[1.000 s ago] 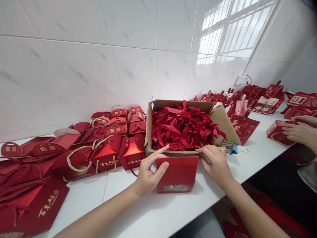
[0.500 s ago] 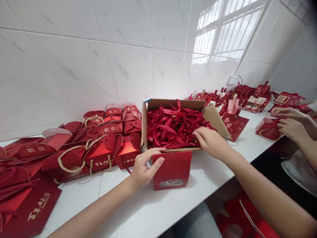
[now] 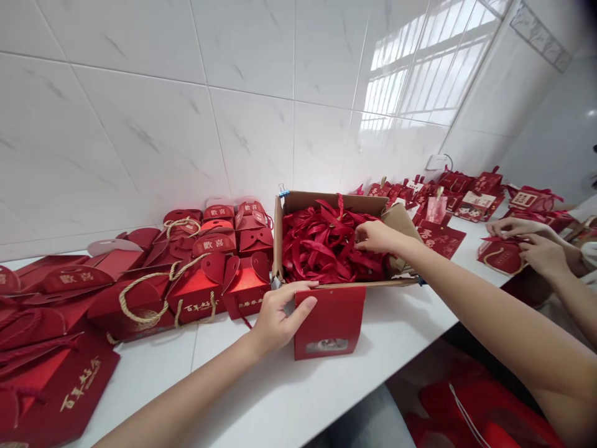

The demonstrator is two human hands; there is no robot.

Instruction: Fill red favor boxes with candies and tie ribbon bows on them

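Note:
My left hand (image 3: 282, 314) grips the upper left corner of a red gift box (image 3: 329, 323), thumb on its front face and fingers along the top edge. The box stands upright on the counter and has a small clear window low on its front. Right behind it sits an open cardboard box (image 3: 278, 239) full of loose red ribbons (image 3: 317, 239). My right hand (image 3: 377, 238) reaches over the carton's right side, its fingertips pinched on a ribbon among the pile.
Several red gift boxes (image 3: 214, 242), some with rope handles, crowd the white counter (image 3: 224, 386) on the left. More decorated boxes (image 3: 480, 202) stand at the back right. A co-worker's hands (image 3: 543, 249) handle a red box (image 3: 501, 256). A binder clip (image 3: 283, 191) sits on the carton's rim.
My right hand has moved left and up, from the carton's front right edge into the ribbons. My left hand keeps its hold on the gift box. The camera view has shifted slightly.

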